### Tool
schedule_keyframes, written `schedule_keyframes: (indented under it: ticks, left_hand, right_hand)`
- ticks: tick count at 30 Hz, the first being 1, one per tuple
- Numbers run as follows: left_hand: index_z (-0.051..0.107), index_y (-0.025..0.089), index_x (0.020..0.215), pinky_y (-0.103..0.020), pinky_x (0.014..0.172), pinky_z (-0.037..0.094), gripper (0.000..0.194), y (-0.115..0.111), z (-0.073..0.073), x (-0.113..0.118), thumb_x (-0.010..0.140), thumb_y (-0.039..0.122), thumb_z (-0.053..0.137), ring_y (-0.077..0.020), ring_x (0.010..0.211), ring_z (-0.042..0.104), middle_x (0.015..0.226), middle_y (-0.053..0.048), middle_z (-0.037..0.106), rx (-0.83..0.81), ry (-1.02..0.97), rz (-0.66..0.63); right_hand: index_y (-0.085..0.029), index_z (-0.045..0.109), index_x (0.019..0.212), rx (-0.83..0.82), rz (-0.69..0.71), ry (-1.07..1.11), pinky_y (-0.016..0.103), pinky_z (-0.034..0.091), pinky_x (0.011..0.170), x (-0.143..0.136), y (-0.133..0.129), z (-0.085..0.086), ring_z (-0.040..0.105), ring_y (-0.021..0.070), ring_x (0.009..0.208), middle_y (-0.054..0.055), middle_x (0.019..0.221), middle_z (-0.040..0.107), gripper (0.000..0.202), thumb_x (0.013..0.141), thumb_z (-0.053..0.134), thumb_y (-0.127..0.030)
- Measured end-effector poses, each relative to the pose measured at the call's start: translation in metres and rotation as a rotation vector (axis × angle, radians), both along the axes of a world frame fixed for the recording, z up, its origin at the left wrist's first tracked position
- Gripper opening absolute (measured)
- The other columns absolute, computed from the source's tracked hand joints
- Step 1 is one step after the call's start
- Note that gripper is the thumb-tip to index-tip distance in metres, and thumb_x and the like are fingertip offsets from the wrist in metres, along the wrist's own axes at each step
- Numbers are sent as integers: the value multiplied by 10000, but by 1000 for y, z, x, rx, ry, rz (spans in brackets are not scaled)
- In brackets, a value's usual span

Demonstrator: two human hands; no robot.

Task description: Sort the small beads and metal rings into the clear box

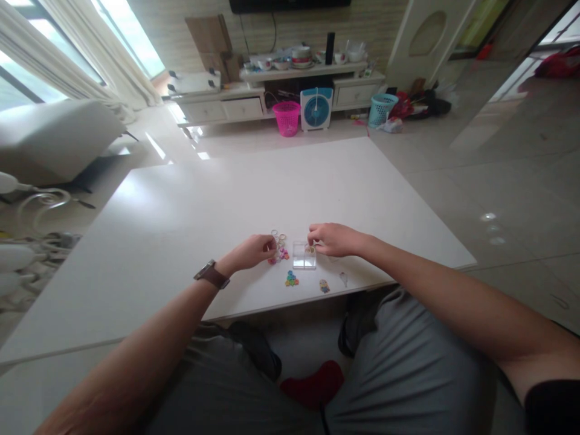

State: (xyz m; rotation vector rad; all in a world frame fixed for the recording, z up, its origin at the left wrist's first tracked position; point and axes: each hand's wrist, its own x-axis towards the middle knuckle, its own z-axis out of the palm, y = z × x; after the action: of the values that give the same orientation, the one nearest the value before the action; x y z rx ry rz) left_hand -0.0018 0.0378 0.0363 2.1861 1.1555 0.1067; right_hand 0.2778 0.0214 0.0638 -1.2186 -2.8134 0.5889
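A clear divided plastic box (303, 263) lies on the white table near its front edge. My right hand (336, 239) is over the box's far right compartment, fingers curled together around something too small to name. Small gold-coloured ring shapes show just below its fingertips. To the left of the box, my left hand (254, 251) has thumb and fingers closed beside a cluster of metal rings (281, 237) and pink and purple trinkets (283, 254). What it pinches, if anything, is hidden. Closer to me lie blue, green and orange trinkets (291, 278), a yellow-and-blue cartoon charm (324, 286) and a pale, clear-looking charm (343, 278).
The large white table (254, 193) spans the middle of the view, its near edge above my knees. Beyond it stand a pink basket (287, 119), a box fan (316, 109), a light blue basket (381, 110) and a low cabinet (206, 111). A grey-white sofa seat (54, 139) is at left.
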Motion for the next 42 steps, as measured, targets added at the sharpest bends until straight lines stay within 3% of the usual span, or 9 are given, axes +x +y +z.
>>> schedule_keyframes:
  ticks: [6,13,21,27,36,42]
  left_hand:
    - [653,180,824,-253,605,402,131,-6,-2,5,794,295,597,-145,643,566,706,-3,667,-71,-52,-2]
    - [658,171,689,-265,581,342,154,-6,-3,5,781,261,574,-136,595,511,641,-3,613,-26,99,-82]
    - [638,183,742,-270,630,361,88,-9,-9,6,770,221,565,-157,668,532,742,-28,634,68,210,-152]
    - [650,182,745,-257,651,393,107,-8,0,3,781,218,557,-157,694,553,767,-33,642,34,199,-171]
    - [633,167,768,-238,553,370,184,2,11,-10,846,311,549,-117,595,502,676,-2,609,-60,52,-74]
    - [601,149,800,-231,561,460,262,-9,17,5,834,403,658,-115,602,577,672,-16,638,-358,-372,40]
  right_hand:
    - [-180,721,918,0,0,5,262,328,653,0,0,-1,572,148,767,63,973,651,146,873,584,-208]
    - [-186,720,914,-2,3,3,260,319,648,0,1,-2,565,145,757,60,967,648,142,876,586,-214]
    - [-179,722,904,-21,-3,4,262,324,646,-2,1,-1,560,147,756,60,955,647,161,892,584,-261]
    - [-183,722,911,-29,-7,4,261,322,644,-1,1,-1,559,146,757,61,968,650,156,886,587,-257]
    - [-174,719,888,-31,5,20,257,323,642,0,1,0,546,140,742,60,943,645,145,873,584,-223]
    - [-147,713,850,-50,8,165,249,359,666,-6,-2,0,525,129,708,55,872,647,122,849,593,-171]
